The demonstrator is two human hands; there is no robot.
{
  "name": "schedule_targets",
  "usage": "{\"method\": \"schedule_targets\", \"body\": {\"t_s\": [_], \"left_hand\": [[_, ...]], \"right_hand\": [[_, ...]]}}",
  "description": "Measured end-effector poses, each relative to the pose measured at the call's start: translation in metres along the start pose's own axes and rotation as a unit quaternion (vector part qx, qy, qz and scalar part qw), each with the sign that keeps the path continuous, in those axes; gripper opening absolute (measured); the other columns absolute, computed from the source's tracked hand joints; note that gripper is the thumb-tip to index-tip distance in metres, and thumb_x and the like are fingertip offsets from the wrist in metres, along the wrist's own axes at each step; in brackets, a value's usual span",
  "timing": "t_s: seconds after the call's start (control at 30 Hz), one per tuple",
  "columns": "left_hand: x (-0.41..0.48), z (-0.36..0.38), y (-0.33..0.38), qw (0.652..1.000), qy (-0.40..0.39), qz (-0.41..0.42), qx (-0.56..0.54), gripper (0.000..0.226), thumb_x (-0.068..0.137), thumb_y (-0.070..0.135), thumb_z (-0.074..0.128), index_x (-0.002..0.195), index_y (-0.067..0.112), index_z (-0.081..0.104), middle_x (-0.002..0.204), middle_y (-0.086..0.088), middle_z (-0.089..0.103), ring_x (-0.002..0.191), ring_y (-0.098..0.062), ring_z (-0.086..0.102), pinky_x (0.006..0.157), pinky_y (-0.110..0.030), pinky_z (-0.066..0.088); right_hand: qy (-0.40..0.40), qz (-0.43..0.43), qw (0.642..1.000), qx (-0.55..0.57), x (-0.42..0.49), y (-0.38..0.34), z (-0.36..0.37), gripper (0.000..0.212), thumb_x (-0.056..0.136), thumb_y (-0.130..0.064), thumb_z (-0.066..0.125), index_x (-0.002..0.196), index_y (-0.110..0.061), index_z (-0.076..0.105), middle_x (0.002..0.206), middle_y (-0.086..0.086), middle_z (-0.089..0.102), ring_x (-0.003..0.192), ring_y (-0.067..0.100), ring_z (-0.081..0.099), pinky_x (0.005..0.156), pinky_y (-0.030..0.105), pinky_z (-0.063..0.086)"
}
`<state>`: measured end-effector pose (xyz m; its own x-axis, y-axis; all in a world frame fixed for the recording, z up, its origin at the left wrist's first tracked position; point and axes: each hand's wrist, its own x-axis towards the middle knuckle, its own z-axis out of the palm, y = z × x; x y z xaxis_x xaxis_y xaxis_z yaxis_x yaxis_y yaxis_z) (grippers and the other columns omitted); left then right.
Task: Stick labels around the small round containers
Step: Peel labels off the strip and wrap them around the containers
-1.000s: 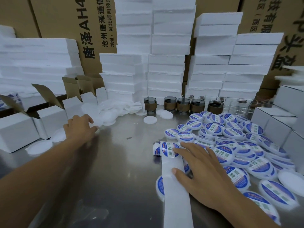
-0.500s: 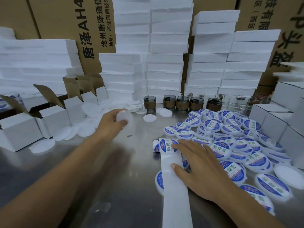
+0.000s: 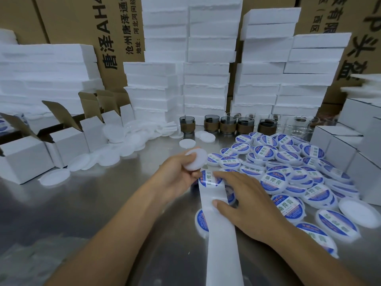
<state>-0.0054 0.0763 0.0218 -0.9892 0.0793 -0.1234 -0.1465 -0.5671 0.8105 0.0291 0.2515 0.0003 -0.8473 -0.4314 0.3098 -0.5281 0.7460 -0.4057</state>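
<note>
**A:** Head view first. Where is the container you are working on?

**B:** Your left hand (image 3: 177,174) has it. The blank container (image 3: 195,158) is a plain white disc, lifted off the steel table (image 3: 103,213) just beyond the far end of the label strip (image 3: 218,223). Your fingers and thumb are curled round its rim.

**A:** And the strip itself?

**B:** It runs from the bottom edge of the picture away from you, white and bare along most of its length. One blue label (image 3: 209,179) sits at its far end, just under the blank container. The lower fingers of your left hand reach the label's left edge, though I cannot tell if they touch it.

**A:** What about your other hand?

**B:** Your right hand (image 3: 247,203) lies flat on the strip with its fingers spread and straight. The thumb presses the paper and the forefinger points toward the blue label.

**A:** What lies around the strip?

**B:** To the right of it the labelled containers (image 3: 288,172) lie heaped, and one pokes out from under its left side. Far left of it are unlabelled discs (image 3: 123,141) and open white cartons (image 3: 68,141). Beyond its far end stand glass cups (image 3: 226,124), then stacked foam blocks (image 3: 206,79) against cardboard boxes (image 3: 115,27).
</note>
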Motion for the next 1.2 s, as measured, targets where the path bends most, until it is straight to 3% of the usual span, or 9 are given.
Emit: {"method": "schedule_targets", "body": {"t_s": [0.13, 0.3, 0.4, 0.5, 0.6, 0.83, 1.0, 1.07, 1.2], "left_hand": [[0.0, -0.003, 0.0, 0.999, -0.05, 0.019, -0.001, 0.026, 0.094, -0.002, 0.037, 0.11, 0.003, 0.057, 0.08, -0.009, 0.064, 0.075, -0.02, 0.056, 0.069, -0.028, 0.047], [-0.001, -0.005, -0.005, 0.997, -0.069, 0.014, -0.015, 0.025, 0.093, -0.001, 0.038, 0.103, 0.005, 0.06, 0.073, -0.005, 0.07, 0.071, -0.017, 0.061, 0.071, -0.028, 0.048], [-0.001, -0.006, -0.003, 0.996, -0.075, 0.011, -0.04, 0.025, 0.093, -0.001, 0.038, 0.105, 0.003, 0.059, 0.085, -0.01, 0.069, 0.075, -0.019, 0.065, 0.07, -0.03, 0.053], [-0.002, -0.008, 0.0, 0.994, -0.096, 0.015, -0.043, 0.028, 0.091, -0.004, 0.035, 0.111, 0.002, 0.054, 0.099, -0.015, 0.071, 0.089, -0.024, 0.07, 0.078, -0.032, 0.055], [-0.004, -0.009, 0.004, 0.993, -0.105, 0.025, -0.047, 0.033, 0.09, -0.006, 0.035, 0.115, 0.004, 0.054, 0.104, -0.011, 0.071, 0.096, -0.027, 0.068, 0.082, -0.035, 0.053], [-0.003, -0.007, 0.002, 0.999, -0.033, 0.021, -0.035, 0.021, 0.093, 0.0, 0.043, 0.103, 0.004, 0.061, 0.091, -0.015, 0.07, 0.075, -0.028, 0.072, 0.063, -0.037, 0.06], [-0.003, -0.006, -0.011, 0.983, -0.073, -0.009, 0.166, 0.033, 0.094, 0.031, 0.048, 0.098, 0.009, 0.072, 0.104, -0.016, 0.071, 0.091, -0.027, 0.069, 0.083, -0.04, 0.054], [-0.004, -0.006, -0.015, 0.976, -0.114, -0.009, 0.185, 0.038, 0.093, 0.036, 0.049, 0.108, 0.008, 0.069, 0.113, -0.016, 0.068, 0.105, -0.031, 0.065, 0.093, -0.044, 0.05], [-0.002, -0.005, -0.013, 0.981, -0.1, 0.038, 0.164, 0.037, 0.078, 0.037, 0.063, 0.104, 0.012, 0.071, 0.108, -0.015, 0.07, 0.097, -0.027, 0.067, 0.086, -0.039, 0.054]], "right_hand": [[0.037, 0.021, 0.997, 0.061, 0.001, -0.002, 0.005, 0.066, 0.081, -0.036, 0.066, 0.135, -0.044, 0.028, 0.111, -0.024, 0.048, 0.113, 0.002, 0.042, 0.1, 0.026, 0.034], [0.05, 0.007, 0.999, 0.006, 0.001, -0.005, 0.006, 0.047, 0.085, -0.039, 0.062, 0.128, -0.041, 0.044, 0.112, -0.017, 0.048, 0.111, 0.004, 0.042, 0.099, 0.026, 0.035], [0.046, 0.004, 0.999, 0.021, 0.001, -0.005, 0.003, 0.044, 0.086, -0.037, 0.061, 0.127, -0.041, 0.048, 0.096, -0.021, 0.055, 0.103, 0.003, 0.045, 0.096, 0.025, 0.036], [0.064, 0.013, 0.997, 0.051, 0.001, -0.003, 0.003, 0.044, 0.085, -0.033, 0.063, 0.127, -0.04, 0.051, 0.111, -0.02, 0.061, 0.111, 0.003, 0.047, 0.101, 0.026, 0.036], [0.082, 0.038, 0.993, 0.08, 0.001, 0.001, 0.003, 0.05, 0.084, -0.032, 0.065, 0.129, -0.042, 0.045, 0.131, -0.017, 0.051, 0.123, 0.007, 0.041, 0.102, 0.025, 0.032], [0.135, 0.009, 0.981, 0.141, -0.001, 0.0, -0.009, 0.062, 0.082, -0.024, 0.067, 0.132, -0.046, 0.036, 0.139, -0.027, 0.034, 0.13, 0.0, 0.032, 0.105, 0.034, 0.037], [0.121, -0.027, 0.973, 0.193, -0.003, -0.008, -0.01, 0.065, 0.081, -0.021, 0.067, 0.129, -0.052, 0.035, 0.128, -0.039, 0.038, 0.11, -0.022, 0.039, 0.087, 0.009, 0.04], [0.12, -0.032, 0.966, 0.227, -0.004, -0.01, -0.01, 0.061, 0.08, -0.017, 0.068, 0.121, -0.053, 0.04, 0.114, -0.047, 0.045, 0.102, -0.027, 0.042, 0.076, -0.001, 0.038], [0.138, -0.03, 0.951, 0.277, -0.003, -0.01, -0.011, 0.042, 0.081, -0.017, 0.068, 0.107, -0.047, 0.053, 0.103, -0.045, 0.05, 0.096, -0.029, 0.045, 0.072, -0.005, 0.035]]}}
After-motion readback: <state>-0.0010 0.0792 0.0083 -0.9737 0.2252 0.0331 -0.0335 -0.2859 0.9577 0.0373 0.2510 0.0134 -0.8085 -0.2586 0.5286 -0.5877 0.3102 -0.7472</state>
